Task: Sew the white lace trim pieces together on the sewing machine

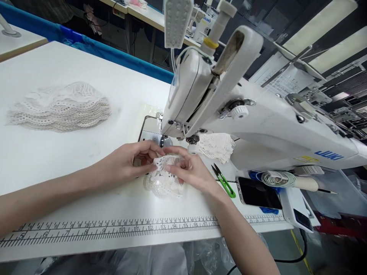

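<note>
A small white lace piece [164, 179] lies on the white table just in front of the needle area of a white sewing machine [258, 122]. My left hand [130, 160] pinches its upper left edge. My right hand [191, 170] grips its right side, fingers curled over the lace. Both hands sit close to the presser foot [164, 142], which is partly hidden behind my fingers.
A stack of white lace pieces [61, 107] rests at the far left. More lace [216, 147] lies behind the machine's arm. Green thread snips [224, 180] and a black phone [258, 193] lie to the right. A printed ruler [114, 227] runs along the table's front edge.
</note>
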Demonstrator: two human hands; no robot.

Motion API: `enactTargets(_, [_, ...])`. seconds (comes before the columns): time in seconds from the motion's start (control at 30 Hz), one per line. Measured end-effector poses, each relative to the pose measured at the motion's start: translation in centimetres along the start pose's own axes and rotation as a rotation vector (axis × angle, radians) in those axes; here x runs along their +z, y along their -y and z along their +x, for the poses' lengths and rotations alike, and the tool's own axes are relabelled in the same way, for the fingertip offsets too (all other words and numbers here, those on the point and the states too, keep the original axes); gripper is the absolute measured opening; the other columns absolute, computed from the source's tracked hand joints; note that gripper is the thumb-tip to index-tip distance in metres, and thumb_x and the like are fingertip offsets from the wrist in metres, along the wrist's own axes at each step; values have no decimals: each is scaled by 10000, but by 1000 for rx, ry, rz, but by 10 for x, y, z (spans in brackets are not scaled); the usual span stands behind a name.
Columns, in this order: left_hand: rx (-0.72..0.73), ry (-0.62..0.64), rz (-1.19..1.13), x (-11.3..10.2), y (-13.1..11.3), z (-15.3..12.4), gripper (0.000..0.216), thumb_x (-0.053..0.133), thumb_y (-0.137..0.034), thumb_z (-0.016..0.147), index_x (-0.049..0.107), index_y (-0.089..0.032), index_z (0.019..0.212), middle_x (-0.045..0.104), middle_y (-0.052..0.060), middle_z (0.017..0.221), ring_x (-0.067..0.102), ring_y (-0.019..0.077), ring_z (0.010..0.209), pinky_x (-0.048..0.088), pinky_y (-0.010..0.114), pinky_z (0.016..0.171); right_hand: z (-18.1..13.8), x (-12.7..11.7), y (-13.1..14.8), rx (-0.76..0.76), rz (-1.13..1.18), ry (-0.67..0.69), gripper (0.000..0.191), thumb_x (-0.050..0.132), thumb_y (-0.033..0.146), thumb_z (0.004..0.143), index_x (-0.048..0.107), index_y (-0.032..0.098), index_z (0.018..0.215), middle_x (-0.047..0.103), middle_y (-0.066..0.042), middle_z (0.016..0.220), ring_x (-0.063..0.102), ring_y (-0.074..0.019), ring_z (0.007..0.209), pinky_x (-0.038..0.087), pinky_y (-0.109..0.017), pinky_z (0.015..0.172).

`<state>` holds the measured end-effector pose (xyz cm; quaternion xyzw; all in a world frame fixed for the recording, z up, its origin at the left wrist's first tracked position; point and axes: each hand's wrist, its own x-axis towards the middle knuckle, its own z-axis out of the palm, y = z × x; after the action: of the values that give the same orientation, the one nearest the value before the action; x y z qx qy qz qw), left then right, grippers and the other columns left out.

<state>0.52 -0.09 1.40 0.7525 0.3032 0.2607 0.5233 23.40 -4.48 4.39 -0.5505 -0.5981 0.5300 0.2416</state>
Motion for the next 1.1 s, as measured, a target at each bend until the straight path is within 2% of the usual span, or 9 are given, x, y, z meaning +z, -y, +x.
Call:
enactTargets(0.17, [87,-85,130,4,-10,-3,227,602,-362,947,621,-221,1125,707,33,920,648,150,736,521,258,594,8,13,-4,-10,145,-83,329,863,457,752,705,225,924,545,97,481,506,-102,402,366,-208,404])
enactTargets(0.27, [37,-156,244,8,-11,-7,264,660,-430,900,616,-218,1052,628,-21,750,548,123,593,435,235,495,9,19,-7,-5,203,-127,321,869,481,745,692,220,804,543,88,422,491,-94,359,346,-191,378])
enactTargets(0.4, [-44,-204,273,12,-6,-9,222,672,-433,861,599,-224,869,476,-81,564,431,96,483,324,214,442,9,26,-10,-36,237,-170,337,871,509,743,703,218,770,557,77,423,517,-102,350,373,-192,364])
enactTargets(0.53, [-134,-181,175,7,-6,-5,251,658,-448,866,607,-222,771,424,-89,476,409,90,434,277,209,420,9,30,-12,-79,241,-196,339,890,500,724,715,214,779,589,66,497,540,-103,357,398,-199,349])
enactTargets(0.7, [-228,-127,-20,3,-7,-5,272,710,-467,859,620,-219,798,596,-58,493,556,114,438,392,207,436,9,31,-17,-210,131,-231,207,794,412,842,733,216,868,662,39,627,591,-103,408,452,-207,369])
enactTargets(0.8, [-88,-189,66,6,-4,-8,199,690,-394,890,623,-220,820,699,-37,640,650,124,555,471,205,502,7,33,-20,-417,-71,-306,48,705,256,901,727,219,880,739,2,778,675,-113,558,487,-195,423])
enactTargets(0.9, [138,-247,346,9,-3,-11,147,618,-295,957,616,-217,833,664,-56,665,589,94,533,425,191,481,5,34,-21,-612,-267,-385,79,649,168,928,714,210,914,773,-24,874,730,-134,740,540,-189,510])
enactTargets(0.97, [330,-300,585,10,-2,-12,182,536,-232,1012,607,-210,846,656,-48,684,565,96,535,409,207,489,3,35,-22,-676,-327,-420,87,630,150,944,697,199,972,767,-20,867,704,-114,682,540,-187,519])
enactTargets(1.1, [598,-393,890,9,-1,-11,218,470,-161,1051,591,-197,874,636,-36,672,529,120,543,422,247,537,1,35,-24,-670,-384,-427,164,588,143,954,651,197,1094,627,71,667,466,-49,404,417,-183,412])
